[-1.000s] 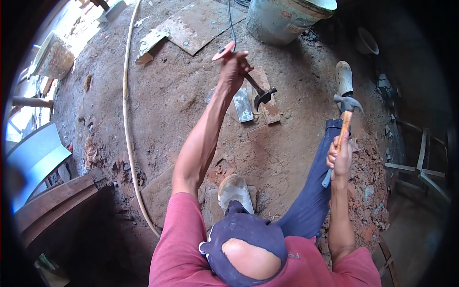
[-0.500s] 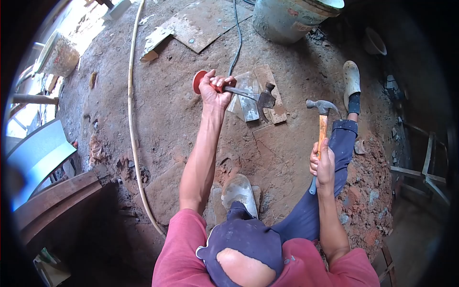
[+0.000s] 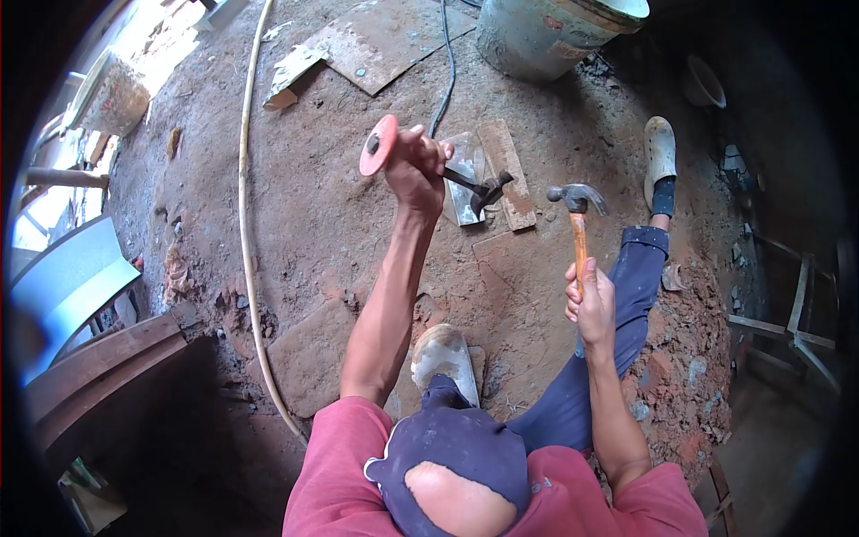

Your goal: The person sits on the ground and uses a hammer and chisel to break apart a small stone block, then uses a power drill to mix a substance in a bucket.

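My left hand (image 3: pixel 417 174) is closed around the handle of a claw hammer (image 3: pixel 486 191) with a dark head and metal shaft. A red disc (image 3: pixel 379 146) with a dark centre sits at the handle's near end, beside my thumb side. Under the dark head lie a grey flat piece (image 3: pixel 466 208) and a brownish strip (image 3: pixel 508 174) on the ground. My right hand (image 3: pixel 591 304) grips a second claw hammer (image 3: pixel 580 237) by its wooden handle, its grey head up, over my outstretched right leg (image 3: pixel 608 331).
A dirty bucket (image 3: pixel 537 40) stands at the top. Near it lie a dark cable (image 3: pixel 448 67) and a flat board (image 3: pixel 380 45). A pale hose (image 3: pixel 245 179) runs down the left side. Broken rubble (image 3: pixel 680 376) lies right of my leg, near a metal frame (image 3: pixel 796 313).
My left hand has turned, so the red disc faces up more and the dark hammer head is rotated. My right hand and its hammer have shifted slightly left.
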`<state>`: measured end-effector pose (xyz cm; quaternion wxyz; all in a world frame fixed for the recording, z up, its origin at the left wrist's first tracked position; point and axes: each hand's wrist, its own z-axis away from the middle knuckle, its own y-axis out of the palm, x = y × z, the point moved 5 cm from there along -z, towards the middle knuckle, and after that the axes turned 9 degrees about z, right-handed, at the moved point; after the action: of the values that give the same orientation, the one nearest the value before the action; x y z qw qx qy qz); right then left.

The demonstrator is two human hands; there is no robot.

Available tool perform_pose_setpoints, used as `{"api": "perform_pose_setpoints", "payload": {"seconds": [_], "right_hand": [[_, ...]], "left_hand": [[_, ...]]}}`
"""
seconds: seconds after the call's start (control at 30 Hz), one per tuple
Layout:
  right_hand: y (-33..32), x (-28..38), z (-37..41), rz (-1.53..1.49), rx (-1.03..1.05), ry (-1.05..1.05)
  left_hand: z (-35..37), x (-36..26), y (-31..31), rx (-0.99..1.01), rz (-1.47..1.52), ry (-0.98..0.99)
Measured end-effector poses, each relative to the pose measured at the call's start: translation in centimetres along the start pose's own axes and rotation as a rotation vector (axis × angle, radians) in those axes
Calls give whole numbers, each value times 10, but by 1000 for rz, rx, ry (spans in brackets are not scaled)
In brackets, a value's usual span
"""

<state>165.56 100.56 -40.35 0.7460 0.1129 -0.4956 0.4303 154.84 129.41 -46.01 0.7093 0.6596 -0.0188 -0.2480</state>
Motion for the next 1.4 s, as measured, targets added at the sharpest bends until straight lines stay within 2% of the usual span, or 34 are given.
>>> {"api": "perform_pose_setpoints", "payload": {"seconds": [0.1,0.2,0.27,0.3,0.37,0.4,0.43,0.47,0.5,0.53,0.6,0.63,0.67,0.7,0.77,0.83,0.9,0.93,0.97,1.07,1.1,1.17,1.27,1.37,1.4], "right_hand": [[11,7,-10,111,70,-48],[19,41,-18,211,114,-83],[18,95,-10,74,-5,-417],[22,108,-9,75,-5,-412],[17,140,3,-189,-174,-795],[20,117,-8,-159,-206,-892],[21,86,-25,237,-199,-970],[23,57,-42,646,-183,-732],[23,31,-58,931,-54,-411],[15,5,-63,862,-109,-438],[15,11,-71,799,-162,-487],[5,9,-72,689,-171,-426],[1,12,-62,577,-182,-349],[-2,24,-63,573,-186,-348],[-10,43,-67,505,-246,-376],[-20,30,-80,555,-326,-395],[-38,-10,-102,714,-525,-439],[-46,-33,-115,716,-556,-332],[-51,-50,-126,721,-553,-337],[-64,-82,-150,851,-630,-60],[-64,-91,-159,850,-629,-59],[-60,-100,-168,1012,-782,-184],[-18,-54,-167,869,-835,-474],[28,-26,-192,733,-531,-520],[42,-21,-198,828,-495,-509]], "left_hand": [[10,7,12,116,-174,100],[18,18,15,102,-277,87],[19,24,14,110,-362,81],[21,26,15,106,-362,77],[24,29,21,121,-403,80],[27,30,23,134,-394,81],[28,31,26,123,-407,58],[27,32,28,131,-392,75],[27,33,30,139,-377,91],[27,33,30,152,-383,79],[17,33,31,140,-269,77],[12,34,28,95,-252,125],[14,30,30,123,-240,139],[6,24,38,180,-218,169],[1,14,36,159,-156,187],[-3,2,28,116,-169,226],[3,-16,23,-29,-156,250],[8,-25,21,-107,-200,249],[12,-34,17,-186,-244,246],[17,-46,-23,-287,-177,197],[22,-50,-29,-334,-167,175],[31,-52,-41,-369,-154,150],[41,-47,-51,-399,-148,123],[48,-37,-59,-410,-123,100],[50,-32,-60,-413,-141,66]]}}
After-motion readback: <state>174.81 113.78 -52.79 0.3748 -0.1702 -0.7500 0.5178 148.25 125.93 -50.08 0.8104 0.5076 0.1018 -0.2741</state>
